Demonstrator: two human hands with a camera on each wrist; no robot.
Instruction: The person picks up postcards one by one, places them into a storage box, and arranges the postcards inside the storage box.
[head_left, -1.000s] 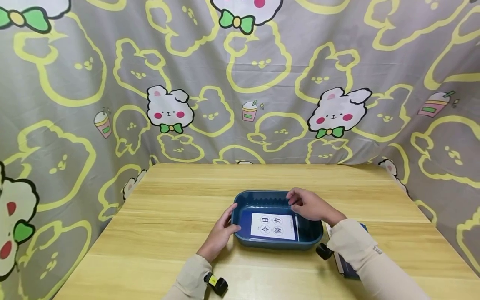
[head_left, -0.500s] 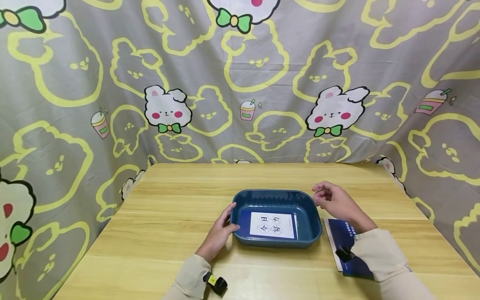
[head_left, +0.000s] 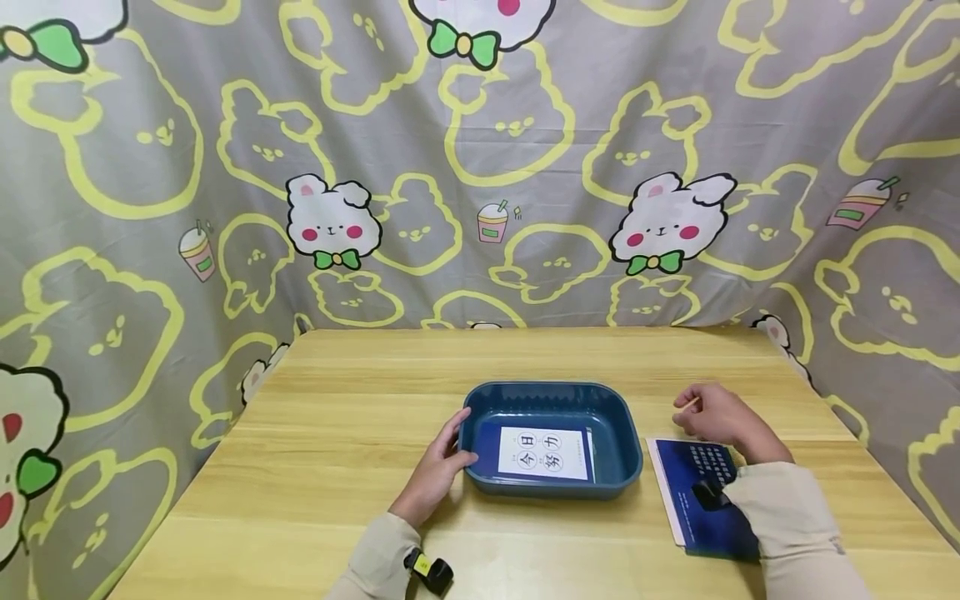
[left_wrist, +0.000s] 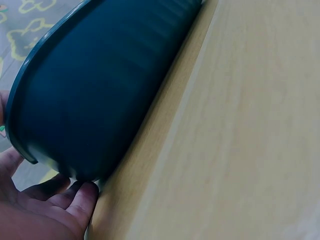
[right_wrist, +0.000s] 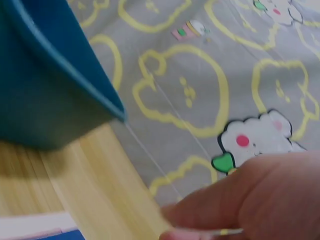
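A dark blue-green plastic basin (head_left: 617,454) stands on the table. Flat inside it lies a dark blue book (head_left: 489,450) with a white panel of large characters on its cover. My left hand (head_left: 431,479) holds the basin's left end, thumb at the rim and fingers outside against the wall (left_wrist: 100,100). To the right of the basin my right hand (head_left: 720,412) hovers with loosely bent fingers, apart from the basin; I see no object in it. Below that hand a second blue book (head_left: 697,512) lies on the table, partly covered by the right sleeve.
The wooden table (head_left: 360,392) extends around the basin. A grey curtain (head_left: 420,250) with rabbit and yellow outline prints hangs behind it and at both sides. Each wrist bears a small black camera, including the left wrist camera (head_left: 431,571).
My right hand has moved from over the basin's right part to the right, above the second book. More of that book shows. The left hand stays on the basin.
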